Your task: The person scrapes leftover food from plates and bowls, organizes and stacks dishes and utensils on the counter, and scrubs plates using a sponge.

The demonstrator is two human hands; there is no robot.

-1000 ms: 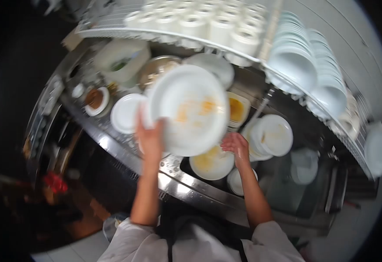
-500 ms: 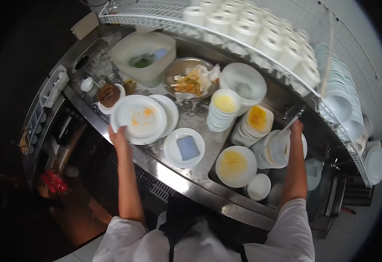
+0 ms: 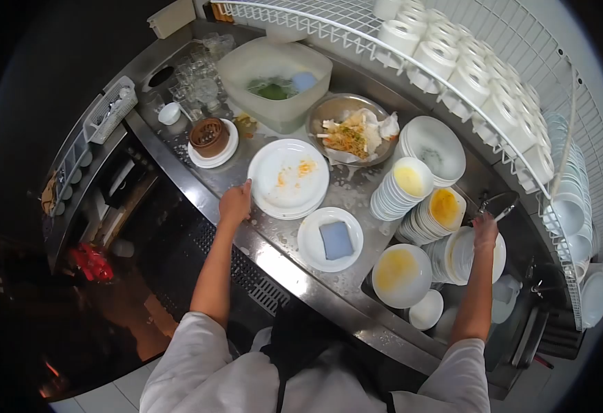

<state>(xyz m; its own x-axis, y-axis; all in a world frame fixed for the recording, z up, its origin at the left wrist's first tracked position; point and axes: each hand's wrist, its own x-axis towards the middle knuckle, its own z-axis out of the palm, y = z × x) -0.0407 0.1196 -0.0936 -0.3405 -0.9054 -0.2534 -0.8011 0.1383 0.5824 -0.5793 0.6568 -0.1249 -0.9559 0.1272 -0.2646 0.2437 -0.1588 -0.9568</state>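
Since the prev. frame, your stained plate (image 3: 289,177) has moved from a partial overlap to sit approx. square atop the lower plate (image 3: 290,216), on the steel counter (image 3: 268,237). Note that it lies immed. right of your L hand (image 3: 235,204), the nearer one, whose fingers meet its rim (full clamp: can't tell), and, being round, has no long axis; your R hand (image 3: 484,232) is well apart at the tap (image 3: 506,212), grip likewise unclear. Surface is wet, w/ the front edge near, the small plate (image 3: 307,242) bearing a blue pad (image 3: 337,241) just beside, and the metal bowl (image 3: 320,112) behind.
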